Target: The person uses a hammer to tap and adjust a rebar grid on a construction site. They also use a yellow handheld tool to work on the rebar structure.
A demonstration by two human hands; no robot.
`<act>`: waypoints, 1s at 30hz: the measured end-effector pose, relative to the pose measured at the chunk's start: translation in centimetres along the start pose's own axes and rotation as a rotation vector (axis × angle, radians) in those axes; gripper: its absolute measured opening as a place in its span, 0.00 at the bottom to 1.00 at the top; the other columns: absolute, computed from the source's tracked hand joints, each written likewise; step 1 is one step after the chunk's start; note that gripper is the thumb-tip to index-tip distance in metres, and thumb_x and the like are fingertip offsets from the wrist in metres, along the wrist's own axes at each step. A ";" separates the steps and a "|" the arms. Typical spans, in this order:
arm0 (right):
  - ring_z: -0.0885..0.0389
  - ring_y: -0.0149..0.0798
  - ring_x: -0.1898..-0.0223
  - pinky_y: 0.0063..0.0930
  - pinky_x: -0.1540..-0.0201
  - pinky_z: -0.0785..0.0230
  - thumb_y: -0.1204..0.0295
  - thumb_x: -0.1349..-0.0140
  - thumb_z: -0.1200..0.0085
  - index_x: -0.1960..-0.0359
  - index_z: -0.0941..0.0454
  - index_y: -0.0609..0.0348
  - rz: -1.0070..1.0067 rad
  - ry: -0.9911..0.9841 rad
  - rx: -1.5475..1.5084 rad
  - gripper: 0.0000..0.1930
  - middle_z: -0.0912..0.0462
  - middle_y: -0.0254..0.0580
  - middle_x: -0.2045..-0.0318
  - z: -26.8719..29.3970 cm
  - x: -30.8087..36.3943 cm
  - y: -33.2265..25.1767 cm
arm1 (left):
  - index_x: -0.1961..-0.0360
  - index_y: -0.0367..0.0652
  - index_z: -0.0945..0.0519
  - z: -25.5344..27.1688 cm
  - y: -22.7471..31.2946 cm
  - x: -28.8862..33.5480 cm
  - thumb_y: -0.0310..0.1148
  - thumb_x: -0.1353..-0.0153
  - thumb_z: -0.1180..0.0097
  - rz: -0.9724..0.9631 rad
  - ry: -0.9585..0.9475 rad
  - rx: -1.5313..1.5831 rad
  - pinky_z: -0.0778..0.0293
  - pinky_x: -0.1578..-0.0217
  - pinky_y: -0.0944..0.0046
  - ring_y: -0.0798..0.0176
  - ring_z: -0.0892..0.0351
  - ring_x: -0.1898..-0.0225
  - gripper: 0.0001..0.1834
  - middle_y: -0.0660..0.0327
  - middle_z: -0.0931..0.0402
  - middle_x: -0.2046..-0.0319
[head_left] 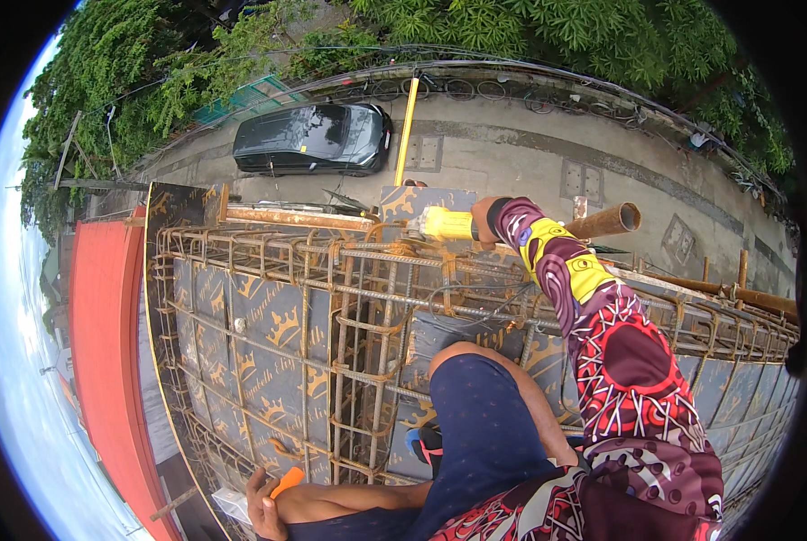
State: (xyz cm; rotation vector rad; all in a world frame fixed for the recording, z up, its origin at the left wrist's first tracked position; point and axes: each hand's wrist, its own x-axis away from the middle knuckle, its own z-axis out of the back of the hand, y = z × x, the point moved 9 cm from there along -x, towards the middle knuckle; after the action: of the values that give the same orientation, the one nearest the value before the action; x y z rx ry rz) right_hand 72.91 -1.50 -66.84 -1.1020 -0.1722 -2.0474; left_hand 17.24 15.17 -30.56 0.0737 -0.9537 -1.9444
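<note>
Right grip (pixel 485 222) holding yellow tool (pixel 447 224), left grip (pixel 265 508) unclear, rebar (pixel 338 343) between, car (pixel 313 140) below

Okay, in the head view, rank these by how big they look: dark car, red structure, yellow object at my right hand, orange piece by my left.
1. Red structure
2. Dark car
3. Yellow object
4. Orange piece, perhaps partly hidden; ranked by what shows
</note>
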 end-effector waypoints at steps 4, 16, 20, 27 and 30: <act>0.14 0.49 0.58 0.41 0.56 0.22 0.62 0.63 0.27 0.56 0.15 0.61 0.019 -0.004 0.017 0.29 0.13 0.52 0.61 0.2 0.1 -0.4 | 0.56 0.28 0.19 0.0 0.1 0.1 0.59 0.32 0.55 -0.017 -0.004 -0.003 0.43 0.34 0.49 0.47 0.38 0.35 0.36 0.44 0.35 0.38; 0.13 0.47 0.62 0.40 0.60 0.21 0.65 0.64 0.27 0.60 0.13 0.60 -0.025 -0.001 0.012 0.25 0.13 0.51 0.63 0.6 0.8 -0.1 | 0.56 0.27 0.19 -0.1 0.8 -0.1 0.60 0.32 0.57 -0.006 0.005 -0.075 0.41 0.37 0.50 0.49 0.35 0.39 0.38 0.44 0.33 0.39; 0.13 0.47 0.62 0.40 0.61 0.21 0.66 0.64 0.27 0.61 0.13 0.61 -0.025 -0.011 0.016 0.24 0.13 0.51 0.64 0.8 1.0 -0.3 | 0.56 0.28 0.19 0.0 0.7 0.0 0.59 0.31 0.56 -0.009 0.012 -0.036 0.41 0.37 0.50 0.49 0.34 0.39 0.37 0.44 0.33 0.39; 0.13 0.47 0.61 0.40 0.60 0.20 0.65 0.63 0.27 0.59 0.13 0.61 -0.025 -0.002 0.038 0.25 0.13 0.51 0.63 0.1 -0.1 0.2 | 0.55 0.28 0.19 -0.1 0.8 0.0 0.58 0.31 0.55 -0.011 0.011 -0.027 0.40 0.37 0.51 0.49 0.34 0.39 0.36 0.44 0.33 0.39; 0.13 0.47 0.60 0.40 0.58 0.21 0.63 0.63 0.27 0.58 0.14 0.61 -0.013 -0.003 0.035 0.27 0.13 0.51 0.62 0.5 0.2 -0.4 | 0.56 0.28 0.19 -0.1 0.9 0.2 0.59 0.32 0.55 -0.002 0.022 -0.019 0.40 0.38 0.51 0.49 0.34 0.39 0.36 0.44 0.33 0.39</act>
State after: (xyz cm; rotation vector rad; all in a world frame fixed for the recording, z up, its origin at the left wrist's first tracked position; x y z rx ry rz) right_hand 72.88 -1.18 -66.30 -1.0855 -0.2166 -2.0470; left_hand 17.83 14.75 -30.02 0.0851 -0.9212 -1.9498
